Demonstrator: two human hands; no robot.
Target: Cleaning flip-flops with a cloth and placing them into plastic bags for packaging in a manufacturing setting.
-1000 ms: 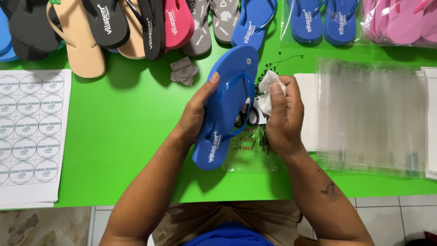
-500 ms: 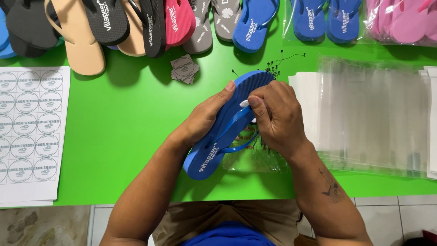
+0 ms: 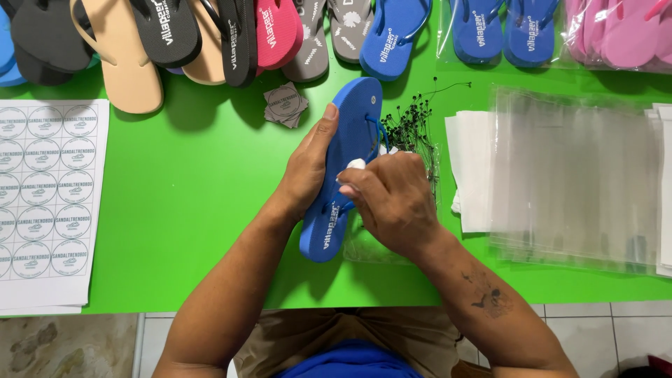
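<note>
Sandal angle has changed since half a second ago: the blue flip-flop [image 3: 343, 168] now lies longer and flatter across the green table [image 3: 182, 210], toe pointing away from me, where before it was tipped more on edge. My left hand [image 3: 304, 171] wraps its left side, fingers closed along the sole. My right hand [image 3: 392, 199] sits over the strap, thumb and forefinger pinched on a small white tag [image 3: 354, 164], and has slid down toward the heel. One sandal is in my hands. Beyond my left hand runs a row of loose sandals: two black, two tan, one pink, two grey and one blue that I can count, though they overlap. Beyond my right hand, one clear bag [image 3: 497, 31] holds two blue sandals, and another bag [image 3: 616, 31] holds pink ones, number unclear. Right of my right hand lies a stack of empty clear bags [image 3: 574, 175]; far left, one sheet of round stickers [image 3: 45, 196].
</note>
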